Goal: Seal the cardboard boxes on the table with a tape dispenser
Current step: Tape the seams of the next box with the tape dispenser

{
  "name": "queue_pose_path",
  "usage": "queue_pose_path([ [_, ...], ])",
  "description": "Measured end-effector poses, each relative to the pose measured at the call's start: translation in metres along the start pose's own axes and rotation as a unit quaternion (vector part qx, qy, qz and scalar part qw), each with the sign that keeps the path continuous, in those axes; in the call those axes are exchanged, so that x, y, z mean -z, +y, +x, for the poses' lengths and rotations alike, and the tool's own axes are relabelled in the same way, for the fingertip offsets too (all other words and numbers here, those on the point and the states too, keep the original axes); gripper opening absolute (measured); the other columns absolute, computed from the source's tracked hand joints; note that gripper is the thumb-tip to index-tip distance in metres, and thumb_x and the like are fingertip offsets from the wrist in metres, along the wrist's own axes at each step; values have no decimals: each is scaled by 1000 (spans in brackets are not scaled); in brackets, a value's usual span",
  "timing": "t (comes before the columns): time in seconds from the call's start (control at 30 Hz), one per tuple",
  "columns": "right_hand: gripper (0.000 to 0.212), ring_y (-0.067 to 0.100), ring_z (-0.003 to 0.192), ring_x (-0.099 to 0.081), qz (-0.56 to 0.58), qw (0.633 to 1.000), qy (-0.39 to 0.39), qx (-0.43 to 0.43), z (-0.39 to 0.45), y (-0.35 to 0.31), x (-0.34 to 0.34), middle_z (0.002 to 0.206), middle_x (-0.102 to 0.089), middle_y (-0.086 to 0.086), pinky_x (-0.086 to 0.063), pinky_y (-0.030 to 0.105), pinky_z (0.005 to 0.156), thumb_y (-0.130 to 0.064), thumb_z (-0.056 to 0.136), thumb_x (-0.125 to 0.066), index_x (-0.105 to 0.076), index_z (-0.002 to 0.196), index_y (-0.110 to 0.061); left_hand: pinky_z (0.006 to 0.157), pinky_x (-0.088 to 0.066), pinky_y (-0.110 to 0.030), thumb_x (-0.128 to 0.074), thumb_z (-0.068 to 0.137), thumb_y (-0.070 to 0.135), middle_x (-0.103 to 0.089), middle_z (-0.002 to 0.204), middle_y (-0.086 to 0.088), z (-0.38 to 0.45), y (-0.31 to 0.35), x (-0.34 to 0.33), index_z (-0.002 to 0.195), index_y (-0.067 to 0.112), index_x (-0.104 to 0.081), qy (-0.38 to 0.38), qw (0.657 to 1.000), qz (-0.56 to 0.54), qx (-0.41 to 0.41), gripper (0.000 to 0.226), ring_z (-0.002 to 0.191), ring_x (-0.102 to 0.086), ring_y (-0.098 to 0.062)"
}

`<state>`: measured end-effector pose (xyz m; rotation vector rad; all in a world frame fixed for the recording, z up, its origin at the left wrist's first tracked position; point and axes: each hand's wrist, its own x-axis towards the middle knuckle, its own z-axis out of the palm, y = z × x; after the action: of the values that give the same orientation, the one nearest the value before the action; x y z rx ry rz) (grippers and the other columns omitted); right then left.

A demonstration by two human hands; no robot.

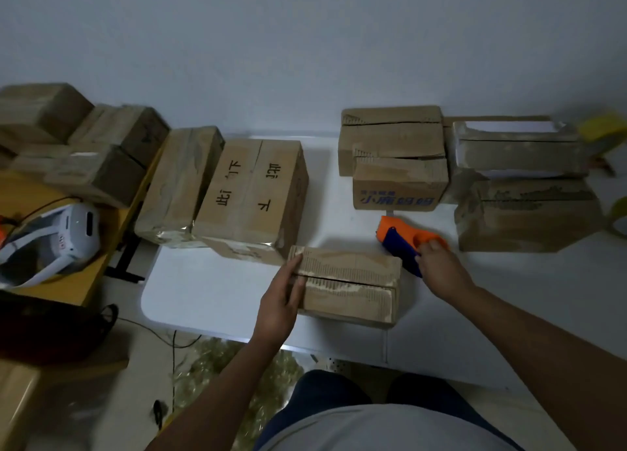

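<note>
A small cardboard box lies near the front of the white table, its top flaps closed with a slit along the middle. My left hand rests on its left end with fingers laid flat across the top. Just right of the box, my right hand grips the orange and blue tape dispenser, which sits on the table by the box's right end.
Two larger boxes lie at the back left of the table. Several worn boxes are stacked at the back right. More boxes and a white headset sit on a yellow side table at the left.
</note>
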<state>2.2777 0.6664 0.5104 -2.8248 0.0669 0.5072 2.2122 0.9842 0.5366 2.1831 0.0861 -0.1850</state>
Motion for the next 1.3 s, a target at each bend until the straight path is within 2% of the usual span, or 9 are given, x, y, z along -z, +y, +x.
queue_pose_path([
  [0.17, 22, 25, 87, -58, 163, 983, 87, -9, -22, 8, 42, 104, -61, 14, -40, 31, 69, -11, 101, -40, -57, 112, -3, 93, -48, -16, -47, 102, 37, -54, 134, 25, 5, 4, -8, 141, 55, -39, 0, 1000, -9, -8, 44, 119, -54, 4],
  [0.27, 23, 18, 88, -57, 319, 938, 131, -37, -36, 0, 75, 100, -62, 5, -39, 30, 71, -17, 103, -39, -57, 117, -10, 100, -49, -24, -48, 103, 34, -55, 139, 16, 18, 15, -21, 143, 51, -40, -18, 999, -19, -23, 45, 123, -54, -2],
  [0.43, 28, 22, 92, -59, 682, 722, 41, -109, -57, -8, 113, 103, -63, 14, -43, 32, 77, 0, 94, -35, -58, 109, -2, 108, -43, -29, -50, 103, 27, -51, 145, 8, 43, 42, -51, 146, 33, -45, -31, 998, -24, -58, 44, 131, -49, -8],
  [0.5, 25, 21, 85, -61, 722, 682, 2, -118, -65, -10, 117, 96, -64, 13, -43, 31, 76, -10, 97, -36, -60, 98, -6, 107, -42, -27, -50, 103, 27, -50, 146, 6, 49, 49, -62, 146, 31, -45, -41, 997, -26, -65, 44, 131, -49, -9],
  [0.63, 41, 18, 94, -69, 593, 798, -30, -99, -68, -17, 107, 102, -73, 2, -51, 34, 86, -52, 91, -53, -67, 111, -19, 93, -39, -4, -50, 103, 28, -51, 142, 12, 53, 56, -75, 146, 32, -44, -52, 996, -34, -69, 44, 124, -50, -3],
  [0.73, 38, 13, 73, -68, 506, 860, 14, -57, -66, -24, 98, 81, -71, -4, -50, 22, 62, -59, 81, -59, -66, 93, -23, 83, -41, -4, -51, 102, 27, -61, 126, 18, 53, 58, -77, 137, 37, -49, -46, 996, -35, -65, 37, 112, -57, -1],
  [0.8, 31, 10, 73, -68, 459, 888, -3, -23, -65, -25, 90, 82, -71, -5, -51, 22, 62, -55, 85, -60, -65, 94, -25, 74, -43, -6, -53, 101, 24, -65, 106, 23, 53, 58, -76, 125, 45, -50, -50, 997, -37, -54, 32, 103, -63, -5],
  [1.13, 23, 8, 80, -65, 266, 958, -102, 36, -51, -16, 103, 89, -67, -8, -50, 25, 66, -43, 90, -50, -65, 97, -27, 80, -45, -5, -54, 100, 10, -59, 124, 18, 52, 62, -67, 136, 47, -39, -73, 994, -42, -72, 54, 109, -56, 11],
  [1.3, 38, -1, 67, -59, 246, 969, -10, 32, -56, -26, 88, 75, -61, -13, -37, 13, 55, -62, 90, -48, -62, 96, -27, 103, -44, -24, -54, 100, 10, -50, 144, 4, 57, 66, -60, 141, 22, -48, -103, 990, -12, -93, 43, 132, -46, -6],
])
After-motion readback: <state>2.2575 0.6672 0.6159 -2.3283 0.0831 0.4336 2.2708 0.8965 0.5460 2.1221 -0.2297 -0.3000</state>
